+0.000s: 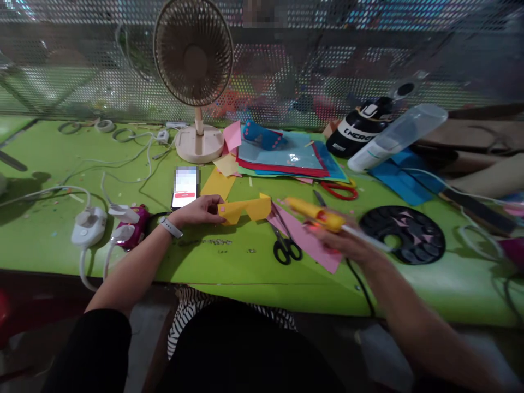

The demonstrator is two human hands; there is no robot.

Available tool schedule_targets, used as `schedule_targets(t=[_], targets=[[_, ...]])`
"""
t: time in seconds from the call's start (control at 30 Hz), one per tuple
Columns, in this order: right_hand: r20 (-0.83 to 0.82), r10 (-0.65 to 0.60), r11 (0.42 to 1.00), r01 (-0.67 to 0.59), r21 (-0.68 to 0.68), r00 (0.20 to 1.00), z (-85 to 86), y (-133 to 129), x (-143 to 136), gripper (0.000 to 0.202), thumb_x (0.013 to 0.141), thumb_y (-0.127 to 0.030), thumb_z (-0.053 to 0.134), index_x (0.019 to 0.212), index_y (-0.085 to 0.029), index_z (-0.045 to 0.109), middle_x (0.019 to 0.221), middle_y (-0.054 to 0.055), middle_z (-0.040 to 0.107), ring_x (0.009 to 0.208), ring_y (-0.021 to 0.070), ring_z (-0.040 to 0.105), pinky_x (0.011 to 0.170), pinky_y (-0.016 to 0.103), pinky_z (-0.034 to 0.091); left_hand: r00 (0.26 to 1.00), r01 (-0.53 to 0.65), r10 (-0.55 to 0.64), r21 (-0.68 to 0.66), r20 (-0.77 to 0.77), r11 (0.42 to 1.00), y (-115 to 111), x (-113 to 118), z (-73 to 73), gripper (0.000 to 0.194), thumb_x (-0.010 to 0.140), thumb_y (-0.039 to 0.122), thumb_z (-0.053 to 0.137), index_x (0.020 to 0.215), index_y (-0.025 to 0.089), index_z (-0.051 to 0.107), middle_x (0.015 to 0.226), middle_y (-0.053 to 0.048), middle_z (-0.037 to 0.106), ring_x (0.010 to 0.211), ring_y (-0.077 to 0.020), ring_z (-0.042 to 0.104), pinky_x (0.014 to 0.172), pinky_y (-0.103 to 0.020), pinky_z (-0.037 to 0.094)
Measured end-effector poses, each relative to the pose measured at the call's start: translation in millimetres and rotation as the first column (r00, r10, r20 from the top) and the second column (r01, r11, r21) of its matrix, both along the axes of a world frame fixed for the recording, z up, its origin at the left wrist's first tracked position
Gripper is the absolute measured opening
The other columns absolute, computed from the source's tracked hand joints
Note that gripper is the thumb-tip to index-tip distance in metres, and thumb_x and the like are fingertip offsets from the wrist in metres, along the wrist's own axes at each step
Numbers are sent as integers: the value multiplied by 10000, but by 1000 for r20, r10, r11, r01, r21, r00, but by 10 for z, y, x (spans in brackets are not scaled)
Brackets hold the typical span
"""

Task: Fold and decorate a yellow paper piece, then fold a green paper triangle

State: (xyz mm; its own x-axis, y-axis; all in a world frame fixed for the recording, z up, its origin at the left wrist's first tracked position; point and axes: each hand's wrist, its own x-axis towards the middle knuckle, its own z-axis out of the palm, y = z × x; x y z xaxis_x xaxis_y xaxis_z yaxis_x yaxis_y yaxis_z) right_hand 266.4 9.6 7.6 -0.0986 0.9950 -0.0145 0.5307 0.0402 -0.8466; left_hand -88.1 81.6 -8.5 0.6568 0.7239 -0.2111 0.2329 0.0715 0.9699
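Observation:
My left hand [203,209] pinches the left end of a yellow paper strip [241,209] with a notched lower edge, held just above the green table [229,267]. A small pink dot marks the strip near my fingers. In my right hand [341,240], somewhat blurred, is a yellow hot glue gun [315,212] with its nozzle pointing left toward the strip's right end; a white glue stick comes out of its back. Beneath and beside them lie black-handled scissors [287,248] and a sheet of pink paper [313,243].
A phone [185,185] and plugged-in power adapters [131,226] lie on the left, with cables. At the back stand a fan [198,144] and stacked coloured sheets [282,155]. Red-handled scissors [339,190], a round black tray [426,240] and a black bottle [356,131] are on the right.

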Motion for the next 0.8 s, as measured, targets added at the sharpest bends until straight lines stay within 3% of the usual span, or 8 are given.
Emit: schedule_targets(t=[0.03, 0.1, 0.2, 0.47, 0.8], targets=[[43, 162, 987, -162, 17, 986, -5, 34, -180, 343, 729, -481, 701, 889, -182, 651, 629, -1, 603, 460, 116, 480, 430, 247, 382, 1000, -4, 4, 0, -6, 1000, 2, -6, -6, 306, 713, 241, 768, 853, 148, 512, 715, 13, 609, 591, -83, 560, 521, -202, 393], [139, 347, 919, -366, 147, 927, -33, 106, -477, 296, 765, -459, 683, 859, -182, 636, 712, 21, 624, 543, 128, 519, 508, 256, 406, 1000, -12, 12, -7, -9, 1000, 7, -18, -24, 297, 712, 235, 768, 837, 147, 514, 693, 13, 611, 579, -79, 556, 513, -198, 386], [249, 484, 804, -539, 252, 839, -90, 193, -757, 251, 818, -435, 646, 795, -190, 598, 666, 11, 583, 592, 140, 517, 580, 269, 412, 1000, -21, 22, -18, 10, 1000, 11, -30, -48, 286, 706, 216, 770, 842, 140, 530, 704, 12, 615, 574, -63, 541, 513, -188, 382], [349, 482, 750, -584, 311, 804, -107, 202, -861, 222, 871, -393, 606, 779, -200, 547, 640, -15, 556, 598, 137, 491, 668, 296, 385, 999, -16, 16, -17, 34, 1000, 11, -28, -30, 261, 697, 185, 772, 826, 143, 549, 646, 33, 578, 532, -49, 494, 481, -174, 353], [333, 490, 755, -583, 301, 806, -168, 204, -859, 223, 876, -408, 600, 812, -197, 564, 663, -12, 560, 598, 135, 485, 650, 299, 364, 999, -27, 27, -9, 19, 1000, 11, -16, -34, 283, 691, 197, 787, 830, 143, 547, 628, 45, 579, 509, -47, 486, 482, -176, 346]])
